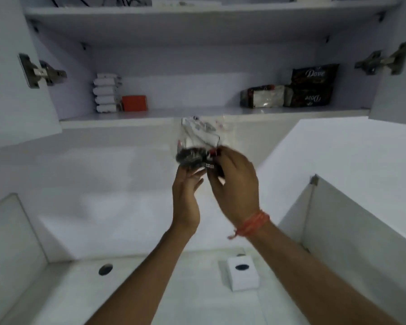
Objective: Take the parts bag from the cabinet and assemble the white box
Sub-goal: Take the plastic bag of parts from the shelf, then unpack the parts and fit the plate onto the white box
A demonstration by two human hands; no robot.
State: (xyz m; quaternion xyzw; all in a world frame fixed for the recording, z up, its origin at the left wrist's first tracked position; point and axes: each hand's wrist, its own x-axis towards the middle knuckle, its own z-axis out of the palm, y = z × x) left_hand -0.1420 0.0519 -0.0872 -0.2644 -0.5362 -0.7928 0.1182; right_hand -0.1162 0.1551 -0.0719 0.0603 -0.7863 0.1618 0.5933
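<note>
A clear plastic parts bag point(198, 139) with dark and red small parts inside hangs in front of the open wall cabinet point(150, 118), just below its lower shelf edge. My right hand point(234, 184), with an orange thread at the wrist, pinches the bag's lower right side. From below, my left hand point(186, 198) cups the bag's bottom, fingers touching the dark parts. A small white box point(243, 273) with a dark oval hole on top lies on the white desk beneath my arms.
On the cabinet shelf stand a stack of white packets point(106, 92), an orange box point(134, 103) and dark Dove bags point(312, 87). Both cabinet doors stand open at the sides. The desk has a cable hole point(105, 269) and side panels left and right.
</note>
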